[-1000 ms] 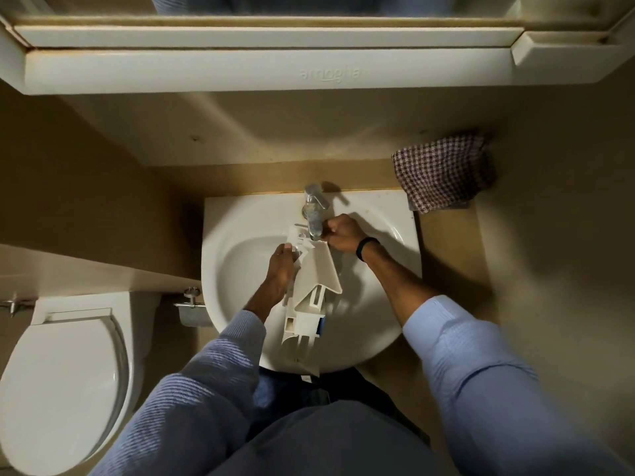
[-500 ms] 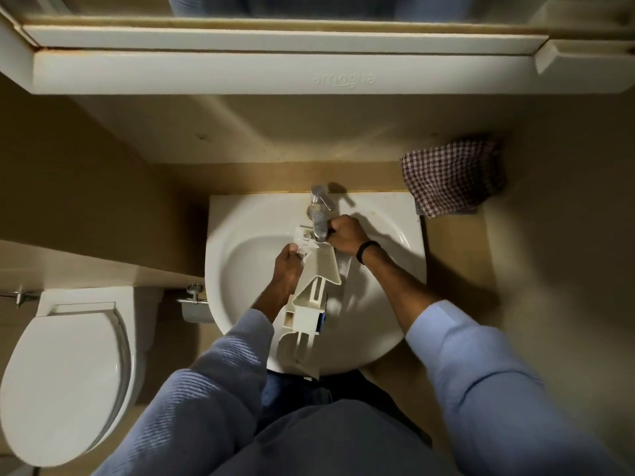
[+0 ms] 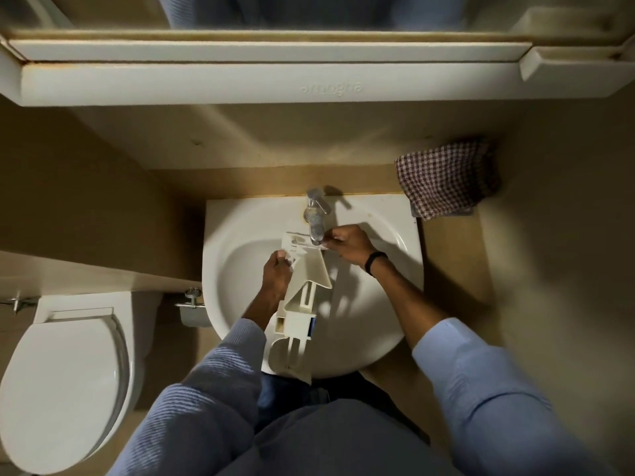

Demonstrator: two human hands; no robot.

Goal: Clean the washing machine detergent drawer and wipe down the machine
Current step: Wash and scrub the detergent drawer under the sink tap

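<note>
A cream plastic detergent drawer [image 3: 302, 297] lies lengthwise over the white basin [image 3: 240, 269], its far end under the chrome tap [image 3: 316, 218]. My left hand [image 3: 276, 271] grips the drawer's left edge near the far end. My right hand [image 3: 347, 245] is at the drawer's far right corner beside the tap spout, fingers curled onto the plastic there. The drawer's near end with a blue insert reaches past the basin's front rim toward my body.
A checked cloth [image 3: 446, 180] sits on the ledge right of the basin. A toilet [image 3: 62, 386] with shut lid stands at the left. A white shelf [image 3: 268, 80] and mirror run across the top. Walls close in on both sides.
The view has shifted slightly. My right hand has moved a little to the right along the drawer's far end; the left hand keeps its grip.
</note>
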